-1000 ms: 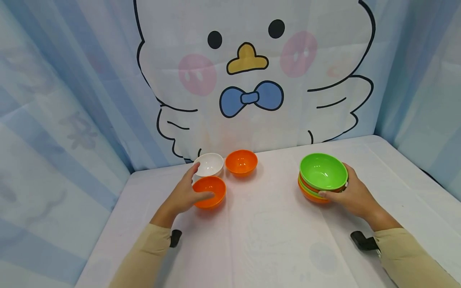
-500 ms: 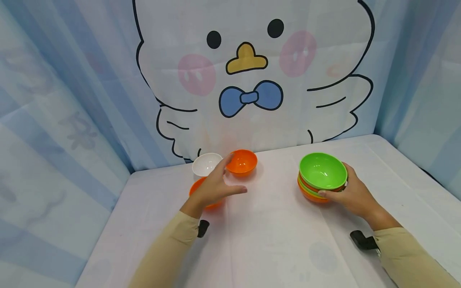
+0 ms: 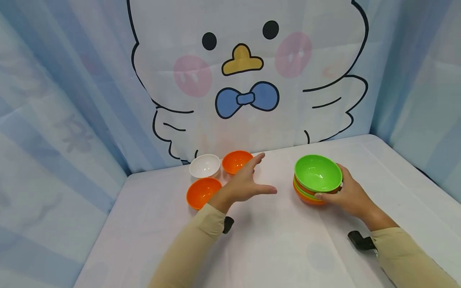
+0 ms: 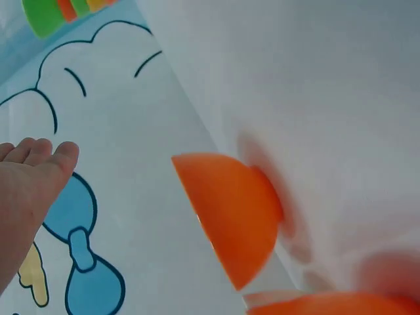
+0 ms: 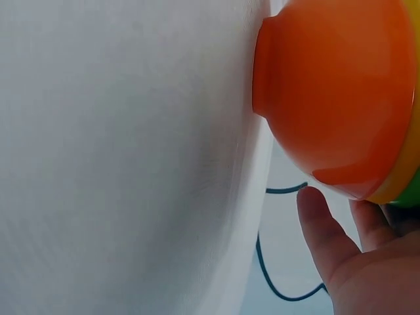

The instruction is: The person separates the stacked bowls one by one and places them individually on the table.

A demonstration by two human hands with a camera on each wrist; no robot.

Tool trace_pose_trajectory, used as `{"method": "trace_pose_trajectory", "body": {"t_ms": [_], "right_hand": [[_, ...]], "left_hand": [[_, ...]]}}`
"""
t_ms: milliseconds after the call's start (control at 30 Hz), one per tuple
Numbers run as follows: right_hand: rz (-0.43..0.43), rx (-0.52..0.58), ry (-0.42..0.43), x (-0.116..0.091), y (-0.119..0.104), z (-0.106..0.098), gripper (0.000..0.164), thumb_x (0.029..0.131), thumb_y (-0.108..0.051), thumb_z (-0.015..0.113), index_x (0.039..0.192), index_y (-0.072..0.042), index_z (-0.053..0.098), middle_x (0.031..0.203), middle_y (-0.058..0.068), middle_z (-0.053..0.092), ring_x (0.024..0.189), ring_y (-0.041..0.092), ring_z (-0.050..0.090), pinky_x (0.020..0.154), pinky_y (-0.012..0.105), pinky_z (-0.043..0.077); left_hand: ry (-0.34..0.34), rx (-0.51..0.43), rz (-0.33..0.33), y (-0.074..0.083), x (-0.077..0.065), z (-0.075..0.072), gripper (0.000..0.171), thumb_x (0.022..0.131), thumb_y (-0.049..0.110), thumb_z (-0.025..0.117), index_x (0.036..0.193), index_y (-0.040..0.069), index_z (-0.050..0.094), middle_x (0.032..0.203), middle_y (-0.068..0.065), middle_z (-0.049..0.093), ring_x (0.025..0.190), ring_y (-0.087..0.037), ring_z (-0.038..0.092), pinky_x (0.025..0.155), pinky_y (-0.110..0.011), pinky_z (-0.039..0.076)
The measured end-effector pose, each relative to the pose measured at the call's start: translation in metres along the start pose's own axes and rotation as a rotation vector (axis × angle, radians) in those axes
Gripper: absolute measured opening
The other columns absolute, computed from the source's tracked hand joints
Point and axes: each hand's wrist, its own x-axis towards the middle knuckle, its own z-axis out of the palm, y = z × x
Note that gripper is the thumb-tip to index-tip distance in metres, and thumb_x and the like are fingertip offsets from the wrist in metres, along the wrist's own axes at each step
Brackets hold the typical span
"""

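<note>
My right hand [image 3: 354,202] grips the right side of a stack of nested bowls, its thumb on the near side. A green bowl [image 3: 317,173] tops the stack, with orange, green and yellow layers below; the right wrist view shows the orange bottom bowl [image 5: 335,92] with its base close by the white cloth. My left hand [image 3: 242,187] is open and holds nothing, thumb and fingers spread toward the stack. Behind its fingers an orange bowl [image 3: 235,161] is partly hidden. Left of the hand stand another orange bowl [image 3: 202,193] and a white bowl [image 3: 203,166].
White cloth covers the table [image 3: 273,248]. At its back edge hangs a curtain [image 3: 288,120] with a cartoon chick print, and blue curtains [image 3: 54,140] close off both sides. A black wrist mount [image 3: 361,241] sticks out below the right sleeve.
My left hand has moved right, from over the near orange bowl across to the space short of the stack. My right hand stays on the stack. The head view has shifted slightly.
</note>
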Motion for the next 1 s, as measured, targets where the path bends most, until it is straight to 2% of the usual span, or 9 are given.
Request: {"method": "trace_pose_trajectory", "body": {"t_ms": [200, 467, 667, 800, 1000], "right_hand": [[-0.011, -0.009, -0.014, -0.003, -0.004, 0.002, 0.114, 0.081, -0.024, 0.086, 0.155, 0.007, 0.006, 0.147, 0.034, 0.031, 0.13, 0.051, 0.036, 0.101, 0.069, 0.036], [-0.025, -0.004, -0.036, -0.009, -0.005, 0.005, 0.113, 0.081, -0.024, 0.086, 0.155, 0.006, 0.006, 0.147, 0.033, 0.031, 0.129, 0.05, 0.037, 0.1, 0.07, 0.036], [-0.06, -0.014, -0.044, -0.014, -0.007, 0.006, 0.11, 0.081, -0.023, 0.085, 0.154, 0.008, 0.009, 0.145, 0.031, 0.033, 0.126, 0.048, 0.04, 0.098, 0.065, 0.041], [-0.077, -0.014, -0.038, -0.015, -0.008, 0.006, 0.108, 0.081, -0.021, 0.085, 0.153, 0.008, 0.01, 0.145, 0.031, 0.034, 0.125, 0.046, 0.041, 0.096, 0.065, 0.041], [-0.052, 0.003, -0.038, -0.016, -0.008, 0.005, 0.109, 0.081, -0.023, 0.085, 0.154, 0.007, 0.01, 0.146, 0.031, 0.033, 0.126, 0.047, 0.038, 0.096, 0.067, 0.039]], "left_hand": [[-0.03, 0.004, 0.05, 0.006, 0.007, 0.017, 0.104, 0.078, 0.035, 0.087, 0.16, 0.022, 0.024, 0.161, 0.002, 0.029, 0.141, -0.031, 0.038, 0.109, -0.047, 0.039], [-0.05, -0.004, 0.086, 0.01, 0.019, 0.047, 0.102, 0.079, 0.034, 0.086, 0.159, 0.015, 0.025, 0.161, 0.002, 0.03, 0.145, -0.016, 0.03, 0.116, -0.041, 0.029], [-0.042, -0.027, 0.104, 0.016, 0.029, 0.062, 0.108, 0.077, 0.033, 0.088, 0.16, 0.013, 0.021, 0.161, 0.0, 0.028, 0.145, -0.017, 0.03, 0.114, -0.04, 0.032], [-0.046, -0.011, 0.093, 0.019, 0.036, 0.068, 0.107, 0.076, 0.034, 0.089, 0.159, 0.014, 0.024, 0.16, 0.002, 0.03, 0.144, -0.015, 0.031, 0.114, -0.039, 0.032], [-0.053, -0.024, 0.051, 0.018, 0.042, 0.078, 0.107, 0.075, 0.033, 0.09, 0.159, 0.015, 0.026, 0.157, 0.004, 0.035, 0.138, -0.013, 0.039, 0.112, -0.034, 0.035]]}}
